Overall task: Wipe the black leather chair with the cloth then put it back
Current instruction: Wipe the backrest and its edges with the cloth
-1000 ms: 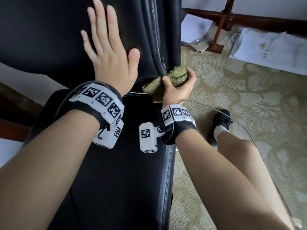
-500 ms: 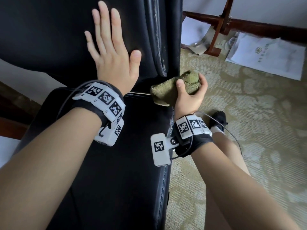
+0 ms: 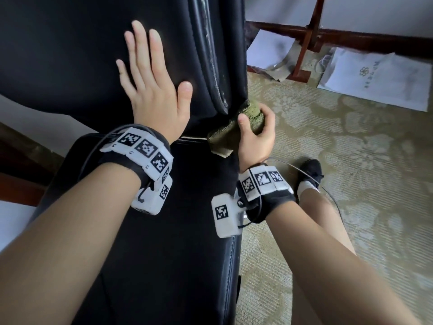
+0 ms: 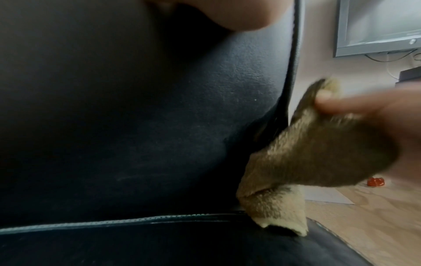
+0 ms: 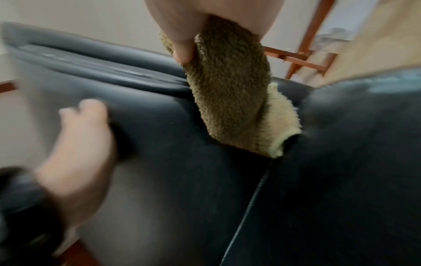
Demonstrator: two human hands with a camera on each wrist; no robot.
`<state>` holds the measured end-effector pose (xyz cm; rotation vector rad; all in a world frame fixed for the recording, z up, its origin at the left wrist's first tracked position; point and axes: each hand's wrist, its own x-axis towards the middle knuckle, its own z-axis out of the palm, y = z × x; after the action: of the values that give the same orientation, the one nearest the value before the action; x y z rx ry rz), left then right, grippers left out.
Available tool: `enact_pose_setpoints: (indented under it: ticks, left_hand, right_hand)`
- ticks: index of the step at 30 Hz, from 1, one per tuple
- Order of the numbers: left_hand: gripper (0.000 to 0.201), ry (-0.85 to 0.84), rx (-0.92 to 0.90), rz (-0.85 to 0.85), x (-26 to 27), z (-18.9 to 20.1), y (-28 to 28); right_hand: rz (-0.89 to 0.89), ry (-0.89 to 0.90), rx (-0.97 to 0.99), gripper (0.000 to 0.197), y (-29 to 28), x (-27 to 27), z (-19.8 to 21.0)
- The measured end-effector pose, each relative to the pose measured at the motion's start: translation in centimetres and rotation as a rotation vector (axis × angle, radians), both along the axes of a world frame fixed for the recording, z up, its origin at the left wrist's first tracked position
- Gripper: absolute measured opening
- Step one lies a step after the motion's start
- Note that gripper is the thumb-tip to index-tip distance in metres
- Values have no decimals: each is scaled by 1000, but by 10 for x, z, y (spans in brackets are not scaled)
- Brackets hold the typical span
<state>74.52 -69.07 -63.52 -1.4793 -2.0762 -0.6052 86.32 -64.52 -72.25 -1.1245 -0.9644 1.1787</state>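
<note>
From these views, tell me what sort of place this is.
Probably a lived-in room of a home: patterned carpet, a black leather chair, a wall-mounted screen, and paper bags by wooden furniture legs.

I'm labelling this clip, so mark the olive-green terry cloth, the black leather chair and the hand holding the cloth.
olive-green terry cloth (image 5: 230, 93): right wrist view, middle of the hanging fold.
black leather chair (image 3: 70, 55): head view, bare backrest panel.
right hand (image 3: 256, 139): head view, back of the hand.
</note>
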Motion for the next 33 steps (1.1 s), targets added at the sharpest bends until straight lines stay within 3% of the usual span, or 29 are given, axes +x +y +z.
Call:
enact_pose_setpoints:
  ticks: [3,6,14,19,23,29,33]
  left_hand:
    - [72,-10,-2,-9,-1,0,-1]
    - [71,-13,-15,-25,-2,2,-2]
    - [74,21,-120,3,-5,9,-11]
    - [81,56,-228,-1,-11,18,-23]
    - [84,-43,-291,-62,-10,34,-36]
    - [75,-150,-450,-100,-9,57,-58]
    - [47,-449,-409,-228,-3,72,-66]
  right_hand:
    - [52,8,237,33,-11,1,30]
    - [74,-77,349,24,-9,-8,42]
    - [139,-206,59,15,-11,7,-4]
    - [140,-90,398,16,-17,13,82]
    - [170,-136,607,19,-5,4,133]
    - [320,-336,411,20,-10,16,127]
    - [437,-334,300,23,-14,28,153]
